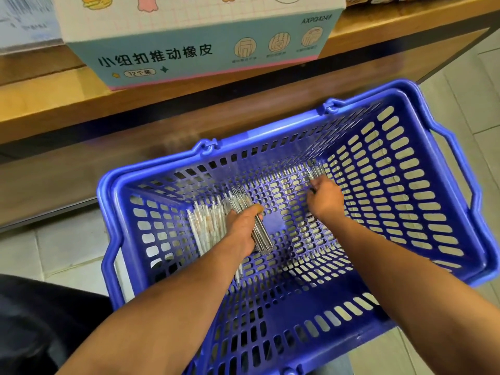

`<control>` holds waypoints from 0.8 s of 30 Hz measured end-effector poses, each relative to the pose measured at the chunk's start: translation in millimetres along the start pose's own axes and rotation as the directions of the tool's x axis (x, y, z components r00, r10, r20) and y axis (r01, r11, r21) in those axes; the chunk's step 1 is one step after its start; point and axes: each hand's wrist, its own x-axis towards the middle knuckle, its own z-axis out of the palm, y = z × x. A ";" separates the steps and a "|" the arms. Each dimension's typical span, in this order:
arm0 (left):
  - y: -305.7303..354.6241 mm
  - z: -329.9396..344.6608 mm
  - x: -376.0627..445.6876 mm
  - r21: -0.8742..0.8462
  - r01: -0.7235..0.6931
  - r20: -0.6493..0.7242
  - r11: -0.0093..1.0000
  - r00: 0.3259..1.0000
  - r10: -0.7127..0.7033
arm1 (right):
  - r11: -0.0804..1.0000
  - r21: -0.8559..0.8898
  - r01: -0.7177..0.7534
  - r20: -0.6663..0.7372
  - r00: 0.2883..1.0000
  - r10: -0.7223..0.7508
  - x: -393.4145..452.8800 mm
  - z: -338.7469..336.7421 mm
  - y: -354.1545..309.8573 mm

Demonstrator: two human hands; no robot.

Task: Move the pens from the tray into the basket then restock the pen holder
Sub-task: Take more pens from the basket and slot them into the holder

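Your basket on the tiled floor, shelf behind it

You have the blue basket (pixel 446 185) standing on the pale tiled floor (pixel 62 247); beyond it, the wooden shelf (pixel 40 104) carries a printed cardboard box (pixel 194 47).

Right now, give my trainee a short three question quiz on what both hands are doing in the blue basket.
1. True or false: the left hand grips a bundle of clear pens.
2. Where do the loose white pens lie in the blue slotted plastic basket: A, left part of its floor; B, hung on its rim?
3. What does the right hand hold?
Key: 1 true. 2 A. 3 A smaller bunch of pens.
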 end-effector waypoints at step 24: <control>3.0 -1.6 -8.8 -0.089 -0.011 0.145 0.996 0.989 0.023 | 0.911 0.409 0.062 0.575 0.757 -0.310 -50.6 14.5 -56.3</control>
